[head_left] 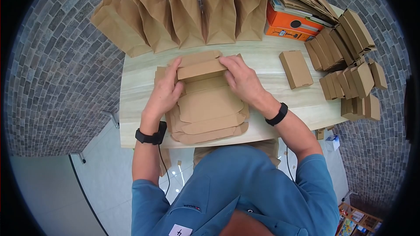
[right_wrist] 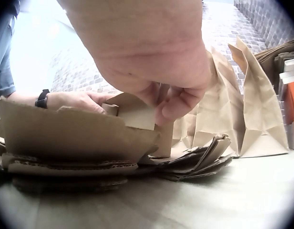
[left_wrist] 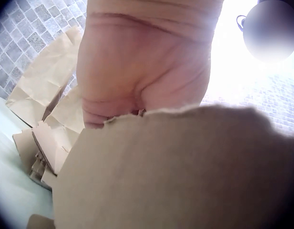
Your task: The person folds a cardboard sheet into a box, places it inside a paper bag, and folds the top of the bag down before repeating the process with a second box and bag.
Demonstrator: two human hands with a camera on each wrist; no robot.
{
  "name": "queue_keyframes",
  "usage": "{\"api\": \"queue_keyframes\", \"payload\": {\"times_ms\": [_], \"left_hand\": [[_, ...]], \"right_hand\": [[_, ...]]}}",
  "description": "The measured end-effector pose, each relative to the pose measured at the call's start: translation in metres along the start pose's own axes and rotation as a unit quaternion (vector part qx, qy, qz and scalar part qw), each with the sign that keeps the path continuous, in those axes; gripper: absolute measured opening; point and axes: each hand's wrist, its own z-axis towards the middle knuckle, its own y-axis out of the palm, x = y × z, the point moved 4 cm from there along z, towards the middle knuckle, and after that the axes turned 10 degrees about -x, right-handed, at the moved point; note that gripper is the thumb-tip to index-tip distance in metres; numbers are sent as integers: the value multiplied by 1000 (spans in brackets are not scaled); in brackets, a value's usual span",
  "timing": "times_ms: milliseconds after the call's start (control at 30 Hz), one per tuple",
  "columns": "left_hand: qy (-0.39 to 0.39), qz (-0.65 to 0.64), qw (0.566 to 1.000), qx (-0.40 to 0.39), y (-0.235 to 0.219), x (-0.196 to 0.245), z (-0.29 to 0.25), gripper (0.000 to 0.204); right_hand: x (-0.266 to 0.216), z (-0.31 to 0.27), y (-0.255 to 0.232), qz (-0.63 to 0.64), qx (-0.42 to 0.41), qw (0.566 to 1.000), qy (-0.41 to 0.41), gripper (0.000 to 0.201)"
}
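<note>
A partly folded cardboard box [head_left: 210, 105] lies on a stack of flat cardboard blanks [head_left: 205, 137], its far wall raised. My left hand [head_left: 164, 92] pinches that wall's left corner between thumb and fingers. At the right corner my right hand [head_left: 246, 83] pinches the cardboard, thumb inside and fingers over the top. The right wrist view shows the right hand [right_wrist: 161, 57] with its fingertips on the raised cardboard [right_wrist: 135, 114]. In the left wrist view a cardboard flap [left_wrist: 175, 167] hides the fingers of the left hand [left_wrist: 144, 62].
Several paper bags [head_left: 188, 15] stand along the table's back edge. Right of them are an orange box [head_left: 293, 21] and papers. A closed small box [head_left: 296, 69] lies right of my right hand, with several more small boxes [head_left: 350, 78] stacked at the table's right edge.
</note>
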Motion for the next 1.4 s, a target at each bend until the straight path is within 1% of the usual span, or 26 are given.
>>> {"api": "queue_keyframes", "payload": {"times_ms": [100,167,300,367,400,467,567,600,667,700,733,767,800,833,900,933,1000,1033,1067,1100,1133,1200,1300,1333,1367,1400], "left_hand": [[-6,-6,1000,-8,1,-1,-2,66],[-38,2,999,-21,2,0,-3,67],[-35,5,999,-13,5,-7,-5,70],[-66,-35,997,-38,7,-8,-5,71],[-65,-35,997,-37,8,-10,-5,71],[-106,-79,988,-77,16,-21,-7,70],[-72,-38,994,-66,20,-26,-6,66],[-72,-38,994,-67,20,-27,-6,66],[-136,-38,984,-110,17,-17,-7,63],[-137,-38,984,-110,14,-12,-6,63],[-155,-21,980,-123,12,-8,-5,63],[-172,-4,976,-135,11,-8,-5,62],[-173,-4,976,-135,12,-11,-4,62],[-163,-26,976,-142,14,-18,-3,62],[-154,-48,976,-148,17,-29,-4,62],[-151,-47,977,-145,17,-29,-3,62],[-148,-46,977,-144,17,-28,-4,61],[-165,-59,973,-149,12,-19,-4,62],[-181,-72,969,-155,11,-14,-4,62],[-178,-73,969,-157,13,-18,-3,62],[-189,-87,964,-162,14,-23,-3,62],[-198,-102,960,-170,17,-30,-3,63],[-176,-141,962,-152,14,-21,-2,61],[-214,-160,950,-160,13,-17,-2,59],[-252,-178,936,-169,13,-16,-3,57],[-251,-178,936,-170,15,-16,-3,57]], "right_hand": [[-1,-1,0,-7,3,1000,-5,39],[-4,-3,0,-2,-2,1000,-1,39],[-7,-5,-2,24,-19,1000,4,37],[-7,-6,-3,30,-21,999,-1,37],[-7,-7,-3,35,-23,999,-6,36],[-9,-7,-5,35,-25,999,-9,35],[-9,-8,-6,44,-26,999,-5,33],[-8,-9,-5,53,-24,998,2,33],[2,-8,-3,65,-20,998,-5,33],[6,-7,-3,76,-16,997,-13,33],[6,-6,-4,77,-16,997,-12,33],[9,-5,-3,126,-36,991,38,35],[12,-5,-1,175,-56,979,88,38],[10,-5,-1,175,-57,979,88,38],[13,-6,2,305,-52,938,154,44],[16,-6,2,305,-51,938,155,44],[26,-5,8,365,-93,910,172,50],[27,-4,7,364,-93,910,174,50],[28,-4,7,381,-106,900,180,52],[29,-4,7,397,-119,890,187,54],[29,-3,4,396,-117,891,189,54],[24,0,-3,340,-138,915,169,58],[27,0,-2,346,-158,908,174,58],[28,1,-3,345,-157,908,175,58],[28,1,-2,361,-175,897,185,59],[28,1,0,376,-192,885,194,60]]}}
